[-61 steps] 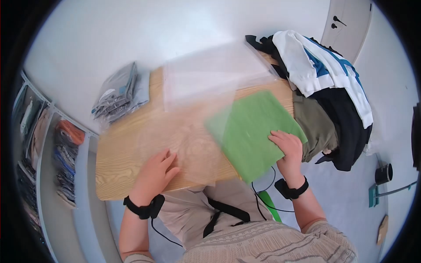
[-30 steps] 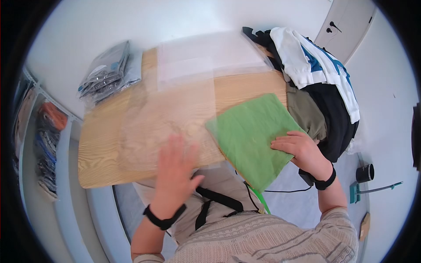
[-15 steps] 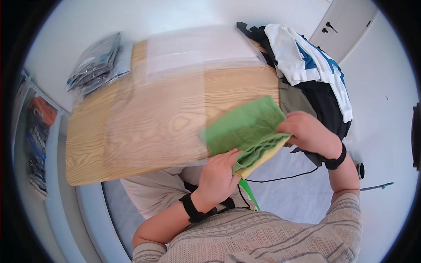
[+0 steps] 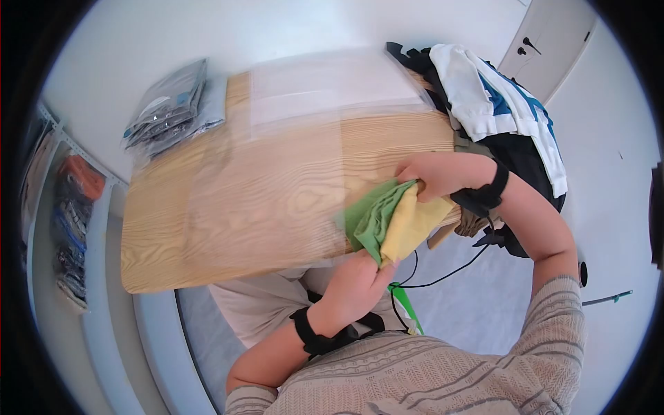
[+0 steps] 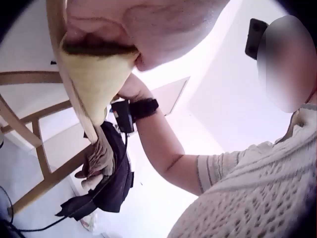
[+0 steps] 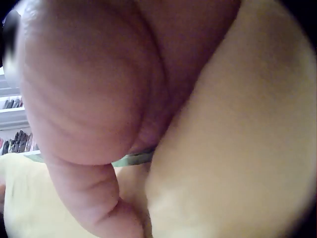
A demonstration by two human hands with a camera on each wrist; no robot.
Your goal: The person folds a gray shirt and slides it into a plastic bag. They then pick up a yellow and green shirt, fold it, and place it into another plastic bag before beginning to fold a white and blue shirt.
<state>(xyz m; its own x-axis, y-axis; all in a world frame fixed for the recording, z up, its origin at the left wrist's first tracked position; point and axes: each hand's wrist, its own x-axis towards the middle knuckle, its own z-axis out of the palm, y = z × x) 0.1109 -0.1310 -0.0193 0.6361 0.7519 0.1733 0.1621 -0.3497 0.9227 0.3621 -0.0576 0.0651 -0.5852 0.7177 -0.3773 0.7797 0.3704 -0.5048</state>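
Observation:
A folded cloth, green (image 4: 370,225) on one face and yellow (image 4: 408,232) on the other, is bunched between my hands at the table's front right edge. My left hand (image 4: 354,287) pinches its near corner, thumb along the yellow side. Across the far end my right hand (image 4: 449,173) grips the cloth, fingers hooked over the green folds. In the left wrist view the yellow fabric (image 5: 96,82) hangs as a point below the left fingers. Yellow fabric (image 6: 237,129) fills much of the right wrist view, beside the curled thumb. A clear plastic bag (image 4: 270,187) lies flat to the left.
More clear plastic sheets (image 4: 325,86) lie along the back of the wooden table (image 4: 155,238). Packaged clothes (image 4: 169,107) are stacked at the back left. White, blue and black garments (image 4: 498,117) drape over the right side. Shelves (image 4: 83,228) stand left; a black cable (image 4: 449,273) hangs below.
The left hand has left the plastic bag and moved right to the cloth. The cloth, flat and green before, has been lifted and folded over, showing yellow. Both hands now hold it.

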